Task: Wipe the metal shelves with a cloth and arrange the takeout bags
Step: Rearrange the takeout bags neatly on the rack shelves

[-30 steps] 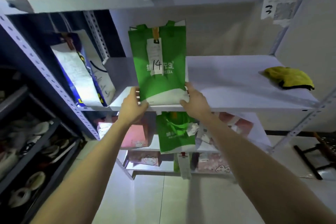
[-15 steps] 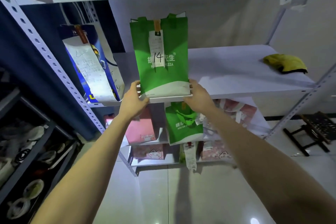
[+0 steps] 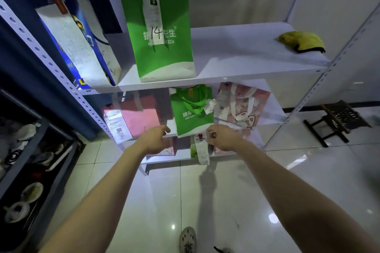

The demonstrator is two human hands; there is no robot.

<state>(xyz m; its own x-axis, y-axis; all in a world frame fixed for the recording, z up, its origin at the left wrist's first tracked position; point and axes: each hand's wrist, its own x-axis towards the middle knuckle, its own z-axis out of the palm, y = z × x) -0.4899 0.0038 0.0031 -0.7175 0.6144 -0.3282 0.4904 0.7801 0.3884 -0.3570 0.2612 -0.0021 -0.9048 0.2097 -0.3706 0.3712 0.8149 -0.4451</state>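
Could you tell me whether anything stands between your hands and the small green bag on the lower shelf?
Nothing visible does. The left hand and right hand are at either bottom corner of the small green fabric bag; the pink bag stands beside it.

- The shelf (image 3: pixel 246 55) in front of me was painted metal, smooth and pale, with a dull sheen.
- Its perforated upright (image 3: pixel 51 63) was the same pale metal, matt.
- The green bag marked 14 (image 3: pixel 164 61) looked like non-woven cloth, matt and faintly grainy.
- The receipt (image 3: pixel 153 20) on it was thin, creased paper.
- The blue bag (image 3: pixel 82 33) had a smooth printed face with a slight gloss.
- The yellow cloth (image 3: pixel 300 41) looked soft and fuzzy.
- The pink bag (image 3: pixel 144 117) below was matt.
- The floor tiles (image 3: pixel 226 201) under my arms were glossy, mirroring lamp spots.
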